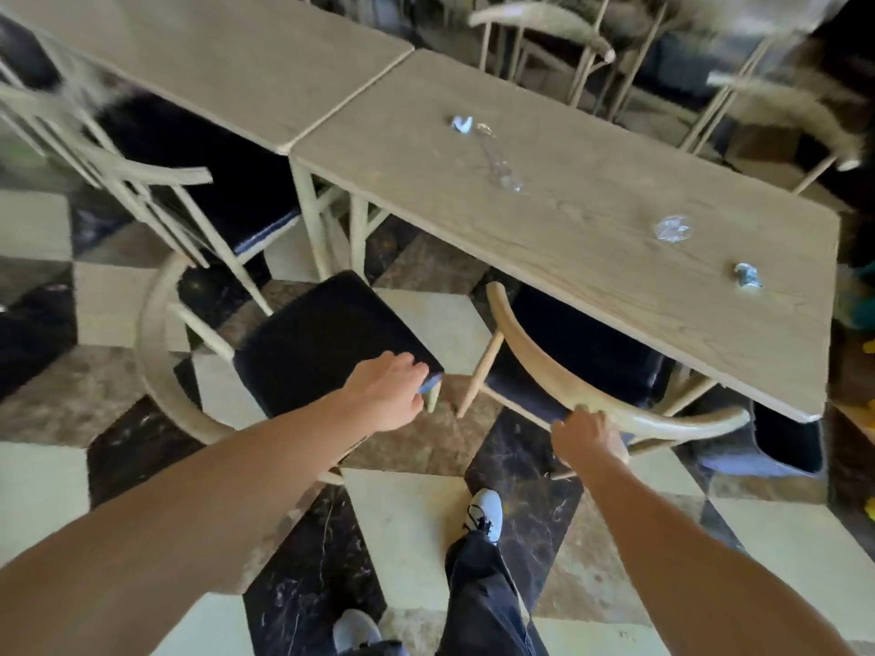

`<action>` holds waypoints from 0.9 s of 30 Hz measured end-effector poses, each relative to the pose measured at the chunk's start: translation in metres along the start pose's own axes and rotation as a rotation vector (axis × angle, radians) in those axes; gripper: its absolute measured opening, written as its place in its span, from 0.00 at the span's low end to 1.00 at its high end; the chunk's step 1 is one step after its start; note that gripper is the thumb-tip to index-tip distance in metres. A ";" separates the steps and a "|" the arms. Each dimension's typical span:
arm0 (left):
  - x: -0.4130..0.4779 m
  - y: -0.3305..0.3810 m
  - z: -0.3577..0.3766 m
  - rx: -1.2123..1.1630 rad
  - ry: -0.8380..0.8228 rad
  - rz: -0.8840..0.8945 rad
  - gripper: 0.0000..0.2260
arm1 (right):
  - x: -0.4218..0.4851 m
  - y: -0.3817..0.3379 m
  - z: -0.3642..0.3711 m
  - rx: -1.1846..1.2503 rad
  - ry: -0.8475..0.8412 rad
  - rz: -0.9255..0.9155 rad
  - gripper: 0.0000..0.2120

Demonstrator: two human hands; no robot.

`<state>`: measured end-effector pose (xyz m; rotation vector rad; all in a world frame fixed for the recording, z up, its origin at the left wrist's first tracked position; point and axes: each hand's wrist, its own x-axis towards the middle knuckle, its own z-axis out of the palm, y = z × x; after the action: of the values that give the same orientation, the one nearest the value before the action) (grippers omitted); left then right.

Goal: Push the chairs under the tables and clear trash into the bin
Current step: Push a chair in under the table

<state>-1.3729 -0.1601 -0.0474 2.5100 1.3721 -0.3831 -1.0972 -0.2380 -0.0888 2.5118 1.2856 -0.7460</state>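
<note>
Two pale wooden tables stand end to end; the right table (592,215) carries several bits of trash: a blue-white wrapper (461,124), clear plastic film (502,170), a crumpled clear cup (672,228) and a small foil wad (748,275). A chair with a curved back (615,409) is partly tucked under the right table, and my right hand (587,435) grips its back rail. A second chair with a dark seat (326,338) stands turned out on the floor. My left hand (390,388) holds that seat's front corner.
A third chair (142,177) stands at the left table (227,54). More chairs (544,21) line the far side. The floor is checkered marble tile. My feet are below the hands. Something yellow and green lies at the right edge (864,324).
</note>
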 end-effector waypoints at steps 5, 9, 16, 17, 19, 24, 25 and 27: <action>-0.117 -0.070 -0.004 -0.018 0.037 -0.178 0.08 | -0.098 -0.096 0.016 -0.067 -0.151 -0.273 0.16; -0.194 -0.116 0.007 -0.038 0.046 -0.270 0.07 | -0.173 -0.168 0.058 -0.255 -0.154 -0.500 0.16; -0.272 -0.179 0.038 -0.123 0.049 -0.391 0.14 | -0.255 -0.259 0.100 -0.223 -0.043 -0.802 0.15; -0.276 -0.186 0.040 -0.111 0.042 -0.383 0.13 | -0.259 -0.268 0.103 -0.194 -0.039 -0.808 0.15; -0.279 -0.200 0.046 -0.095 0.038 -0.377 0.13 | -0.259 -0.283 0.108 -0.144 -0.018 -0.806 0.15; -0.266 -0.237 0.066 -0.098 -0.016 -0.363 0.16 | -0.239 -0.326 0.125 -0.190 0.013 -0.787 0.13; -0.261 -0.245 0.069 -0.082 -0.027 -0.343 0.16 | -0.234 -0.335 0.129 -0.193 0.016 -0.776 0.14; -0.249 -0.263 0.072 -0.018 -0.031 -0.285 0.17 | -0.223 -0.355 0.137 -0.206 0.030 -0.765 0.17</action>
<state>-1.7334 -0.2417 -0.0536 2.2868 1.7171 -0.4590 -1.5381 -0.2387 -0.0742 1.8419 2.2317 -0.6538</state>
